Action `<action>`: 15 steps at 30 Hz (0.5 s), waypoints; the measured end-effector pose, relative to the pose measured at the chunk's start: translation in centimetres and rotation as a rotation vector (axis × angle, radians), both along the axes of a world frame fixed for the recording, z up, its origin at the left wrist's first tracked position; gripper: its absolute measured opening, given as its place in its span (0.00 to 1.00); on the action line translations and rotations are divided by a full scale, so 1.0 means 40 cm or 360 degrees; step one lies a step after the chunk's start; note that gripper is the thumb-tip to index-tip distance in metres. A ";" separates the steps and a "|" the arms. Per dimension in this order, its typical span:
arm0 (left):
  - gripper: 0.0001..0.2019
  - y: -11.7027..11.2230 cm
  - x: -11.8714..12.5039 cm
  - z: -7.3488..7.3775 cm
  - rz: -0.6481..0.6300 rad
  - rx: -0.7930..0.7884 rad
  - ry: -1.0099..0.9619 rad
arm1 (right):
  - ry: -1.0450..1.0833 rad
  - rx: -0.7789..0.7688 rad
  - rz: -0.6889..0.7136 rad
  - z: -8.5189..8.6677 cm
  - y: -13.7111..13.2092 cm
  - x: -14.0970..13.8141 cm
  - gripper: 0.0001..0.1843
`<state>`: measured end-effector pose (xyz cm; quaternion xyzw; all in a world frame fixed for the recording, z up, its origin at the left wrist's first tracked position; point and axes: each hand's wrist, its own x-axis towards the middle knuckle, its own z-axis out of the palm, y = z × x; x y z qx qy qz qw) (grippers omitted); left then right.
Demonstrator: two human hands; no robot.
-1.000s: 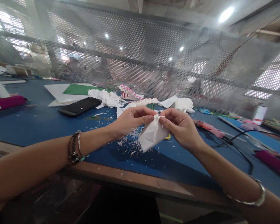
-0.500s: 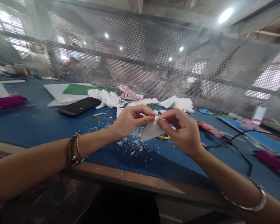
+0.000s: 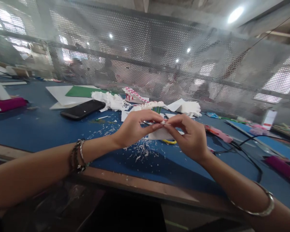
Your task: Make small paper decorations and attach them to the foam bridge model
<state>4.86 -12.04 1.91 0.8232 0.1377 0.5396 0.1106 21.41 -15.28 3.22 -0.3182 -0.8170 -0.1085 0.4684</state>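
Note:
A small piece of white paper (image 3: 157, 134) hangs between my two hands, its upper edge bunched at the fingertips. My left hand (image 3: 137, 126) pinches that edge between thumb and fingers. Opposite it, my right hand (image 3: 188, 134) pinches the same paper, the fingertips of both hands nearly meeting. Behind and below the paper shows part of a yellow ring-shaped handle (image 3: 169, 141); the rest of it is hidden. White paper scraps (image 3: 142, 153) are scattered on the blue tabletop under my hands.
A black phone (image 3: 83, 109) lies left of crumpled white paper (image 3: 111, 100). Green sheet (image 3: 81, 91) and white sheets lie behind. Pink-and-white strips (image 3: 136, 94) stand at the back. To the right are a pink glue gun (image 3: 218, 133), its black cable (image 3: 252, 161) and a purple object (image 3: 281, 169).
The white paper has tilted flatter, so less of its face shows. My left fingers have shifted slightly; both hands stay together in about the same place.

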 end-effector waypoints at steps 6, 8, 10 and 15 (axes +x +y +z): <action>0.06 0.008 -0.007 0.010 0.0113 0.0122 0.0175 | 0.0017 -0.0052 0.0002 0.004 0.000 -0.004 0.03; 0.06 0.009 -0.007 0.013 0.0122 0.0083 0.0185 | 0.0056 -0.0070 -0.0003 0.004 -0.002 -0.007 0.03; 0.06 0.009 -0.007 0.014 0.0118 0.0025 0.0180 | 0.0137 -0.0143 0.0013 0.005 -0.004 -0.011 0.03; 0.06 0.007 -0.004 0.011 0.0033 -0.0092 0.0253 | 0.0379 -0.0462 0.0086 0.016 0.002 -0.007 0.03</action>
